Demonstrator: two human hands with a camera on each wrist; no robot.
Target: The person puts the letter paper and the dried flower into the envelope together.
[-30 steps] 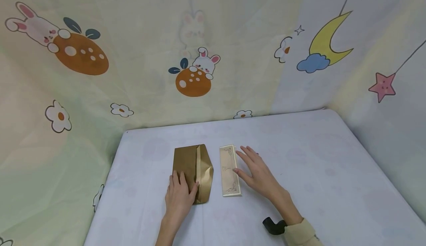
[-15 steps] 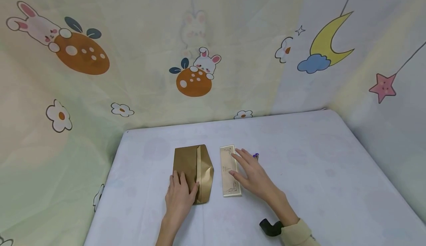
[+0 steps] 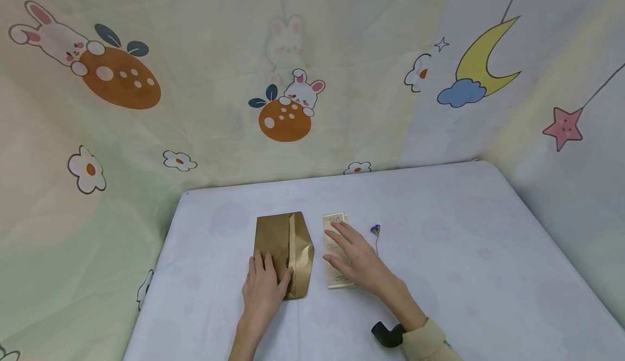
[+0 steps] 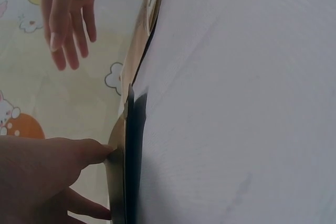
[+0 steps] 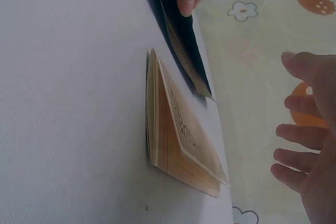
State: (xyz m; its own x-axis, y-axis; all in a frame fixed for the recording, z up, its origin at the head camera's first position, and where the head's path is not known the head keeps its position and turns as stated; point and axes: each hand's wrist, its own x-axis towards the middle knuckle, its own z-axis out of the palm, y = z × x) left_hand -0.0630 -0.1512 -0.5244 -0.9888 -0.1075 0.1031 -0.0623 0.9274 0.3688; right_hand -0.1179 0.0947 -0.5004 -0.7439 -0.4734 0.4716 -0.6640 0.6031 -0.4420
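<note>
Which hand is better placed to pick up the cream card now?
Right. The right hand is open directly over the cream card, while the left hand presses the gold envelope.

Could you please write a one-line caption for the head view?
Left hand presses a gold envelope; right hand hovers over a cream card.

1 envelope [image 3: 283, 252], 1 card [image 3: 333, 249], 1 flower [image 3: 375, 230]

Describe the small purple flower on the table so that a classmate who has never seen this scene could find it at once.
Start at the pale table and find the gold envelope under the left hand. Just right of it lies a cream folded card, with the right hand above it. Right again lies the flower: tiny, purple-headed, thin-stemmed, the only non-paper item.
</note>
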